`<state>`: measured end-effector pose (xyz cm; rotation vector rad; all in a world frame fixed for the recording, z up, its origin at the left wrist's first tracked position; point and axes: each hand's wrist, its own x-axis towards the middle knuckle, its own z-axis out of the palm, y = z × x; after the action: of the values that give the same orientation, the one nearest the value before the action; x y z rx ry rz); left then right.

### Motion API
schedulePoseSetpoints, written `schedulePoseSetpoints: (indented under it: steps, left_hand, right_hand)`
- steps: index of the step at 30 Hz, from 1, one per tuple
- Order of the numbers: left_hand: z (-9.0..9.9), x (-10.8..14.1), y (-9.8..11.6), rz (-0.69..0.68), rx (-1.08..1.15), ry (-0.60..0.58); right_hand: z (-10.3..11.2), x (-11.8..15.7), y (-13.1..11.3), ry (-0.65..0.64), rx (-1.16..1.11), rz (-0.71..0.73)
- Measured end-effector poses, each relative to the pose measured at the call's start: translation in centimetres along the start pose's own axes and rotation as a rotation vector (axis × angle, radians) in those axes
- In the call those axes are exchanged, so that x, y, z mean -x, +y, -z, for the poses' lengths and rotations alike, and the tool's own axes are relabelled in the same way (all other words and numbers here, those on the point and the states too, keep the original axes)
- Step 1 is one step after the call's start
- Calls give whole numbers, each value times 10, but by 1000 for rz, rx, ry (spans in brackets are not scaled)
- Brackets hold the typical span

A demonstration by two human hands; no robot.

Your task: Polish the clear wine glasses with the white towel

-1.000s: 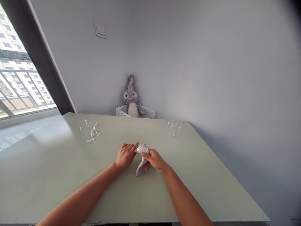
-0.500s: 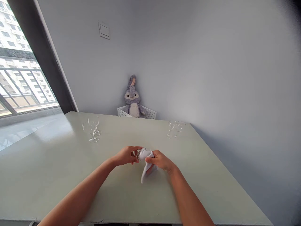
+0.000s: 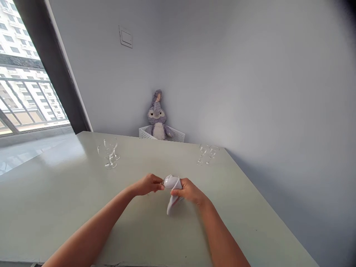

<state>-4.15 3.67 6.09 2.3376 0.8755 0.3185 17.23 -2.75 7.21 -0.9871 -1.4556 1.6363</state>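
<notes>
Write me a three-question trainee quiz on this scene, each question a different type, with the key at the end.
1. Which hand grips the cloth?
a) the left only
b) the right hand
c) neither

2. True or false: the toy sits in the basket.

3. Fill in the number: besides the glass at the hands, ____ stemmed glasses stand on the table.

Key: 1 b; 2 true; 3 four
</notes>
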Motion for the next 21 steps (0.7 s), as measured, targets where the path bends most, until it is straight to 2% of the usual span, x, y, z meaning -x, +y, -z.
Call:
schedulePoseSetpoints:
  steps: [1, 2, 3, 4, 7, 8, 9, 11, 13, 15, 18, 21]
  left_hand:
    - [2, 1, 0, 5, 100, -137]
    - [2, 2, 0, 6, 164, -220]
    - [1, 2, 2, 9, 176, -215]
    - [-2, 2, 5, 13, 132, -121]
    - [-11, -2, 14, -32, -217, 354]
    - [-13, -2, 17, -67, -337, 469]
    - [-13, -3, 18, -101, -429, 531]
    - [-12, -3, 18, -135, -499, 543]
    - [-8, -3, 14, -106, -431, 489]
    - [-5, -2, 8, -28, -256, 387]
    - [-2, -1, 1, 88, 142, 98]
    - [-2, -2, -5, 155, 507, -176]
  right_hand:
    - [1, 3, -3, -39, 24, -11]
    - [3, 4, -3, -59, 28, -21]
    - [4, 3, -2, -49, 15, -27]
    - [5, 0, 1, -4, -20, -25]
    - [3, -14, 15, 224, -250, -35]
    - [1, -18, 19, 277, -338, -42]
    - [-1, -21, 21, 302, -404, -42]
    - [-4, -23, 23, 270, -407, -18]
    - [-5, -19, 19, 180, -258, 17]
    - [-3, -12, 12, 90, -62, 25]
    - [2, -4, 4, 19, 180, 63]
    - [5, -2, 1, 17, 308, 143]
